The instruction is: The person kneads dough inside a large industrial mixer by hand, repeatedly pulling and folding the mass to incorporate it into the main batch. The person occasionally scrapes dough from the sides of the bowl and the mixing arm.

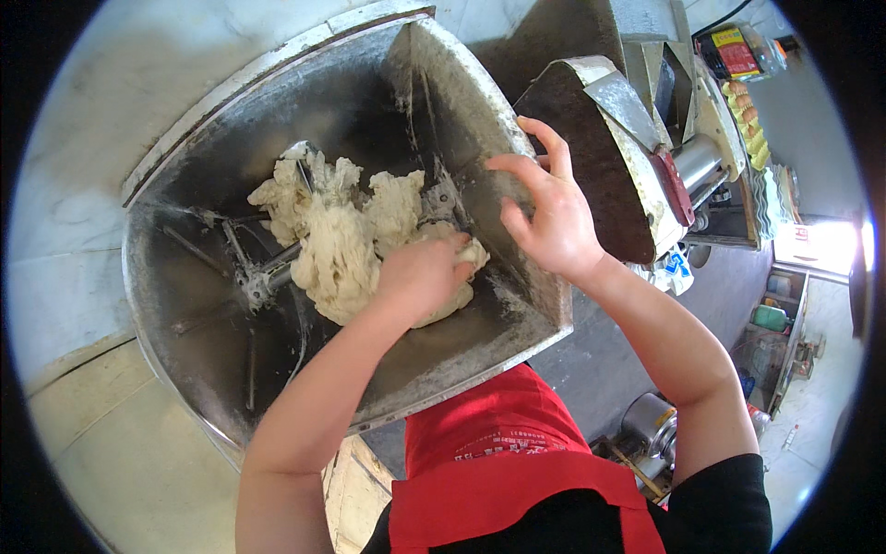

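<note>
A large pale mass of dough [338, 253] lies in the metal trough of a dough mixer [228, 149], draped over the mixing shaft [282, 266] and its arms. My left hand [423, 275] is on the right part of the dough, its fingers curled into a lump against the trough's right end. Dough hides some of those fingertips. At the right wall's rim is my right hand [550, 208], fingers spread and holding nothing. Its fingertips reach over the inner side of the wall; whether they rest on it, I cannot tell.
Right of the trough stands another machine with a floury housing [609, 159] and a red handle [671, 183]. Beyond it are a bottle [737, 52] and an egg tray [746, 124]. A metal vessel [647, 422] sits low at right. A red apron [498, 429] hangs against the trough's front edge.
</note>
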Available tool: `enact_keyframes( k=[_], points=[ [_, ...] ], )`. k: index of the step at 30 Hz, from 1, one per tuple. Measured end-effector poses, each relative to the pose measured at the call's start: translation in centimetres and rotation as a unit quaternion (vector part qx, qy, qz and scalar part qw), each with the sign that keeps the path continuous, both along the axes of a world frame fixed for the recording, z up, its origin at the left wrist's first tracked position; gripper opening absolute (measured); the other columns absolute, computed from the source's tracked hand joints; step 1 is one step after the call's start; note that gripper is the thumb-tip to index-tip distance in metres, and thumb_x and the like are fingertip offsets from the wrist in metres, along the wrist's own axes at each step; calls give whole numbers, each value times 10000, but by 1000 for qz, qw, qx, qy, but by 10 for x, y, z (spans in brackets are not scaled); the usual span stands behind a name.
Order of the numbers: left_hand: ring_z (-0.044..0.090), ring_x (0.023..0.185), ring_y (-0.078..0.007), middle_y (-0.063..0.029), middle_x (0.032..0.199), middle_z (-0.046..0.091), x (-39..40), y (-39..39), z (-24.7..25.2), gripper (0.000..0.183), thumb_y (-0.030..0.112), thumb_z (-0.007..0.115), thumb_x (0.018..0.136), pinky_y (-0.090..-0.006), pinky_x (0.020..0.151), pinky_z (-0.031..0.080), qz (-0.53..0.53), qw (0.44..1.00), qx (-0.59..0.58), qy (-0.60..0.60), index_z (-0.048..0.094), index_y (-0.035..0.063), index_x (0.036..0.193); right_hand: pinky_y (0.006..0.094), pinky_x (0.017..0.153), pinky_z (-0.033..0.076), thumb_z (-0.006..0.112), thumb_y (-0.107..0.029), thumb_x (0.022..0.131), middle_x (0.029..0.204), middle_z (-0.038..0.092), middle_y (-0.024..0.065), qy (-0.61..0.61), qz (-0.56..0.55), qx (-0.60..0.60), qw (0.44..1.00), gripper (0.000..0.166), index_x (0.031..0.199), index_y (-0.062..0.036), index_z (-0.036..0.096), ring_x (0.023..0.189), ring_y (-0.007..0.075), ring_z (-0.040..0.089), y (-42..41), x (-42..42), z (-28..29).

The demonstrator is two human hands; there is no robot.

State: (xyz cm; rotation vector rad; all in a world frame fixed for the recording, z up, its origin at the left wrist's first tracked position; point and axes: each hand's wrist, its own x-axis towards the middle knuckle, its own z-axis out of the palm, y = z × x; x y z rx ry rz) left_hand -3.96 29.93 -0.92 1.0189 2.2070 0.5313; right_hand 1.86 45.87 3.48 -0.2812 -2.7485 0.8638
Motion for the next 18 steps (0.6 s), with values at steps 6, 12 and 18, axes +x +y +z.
enact_keyframes(
  k=[6,12,18],
  points=[
    [606,828,-283,-115,903,630,32,38,-89,225,228,519,792,-391,663,478,-106,989,-101,-22,639,91,925,354,764,456,552,-43,645,1243,347,129,-1,-3,16,1000,348,986,-117,561,859,281,522,2,2,2],
    [590,938,-271,-129,991,616,61,66,-153,216,116,470,773,-373,708,489,-123,973,-163,-108,654,58,870,358,772,455,557,-44,643,1244,345,137,15,8,10,1000,351,986,-121,559,887,295,509,4,1,0],
    [588,881,-317,-164,949,610,58,55,-111,242,189,499,762,-387,707,475,-137,978,-57,-144,637,39,893,354,783,449,562,-45,640,1240,349,140,21,11,-13,1000,353,985,-118,559,901,301,502,6,2,-4]
  ],
)
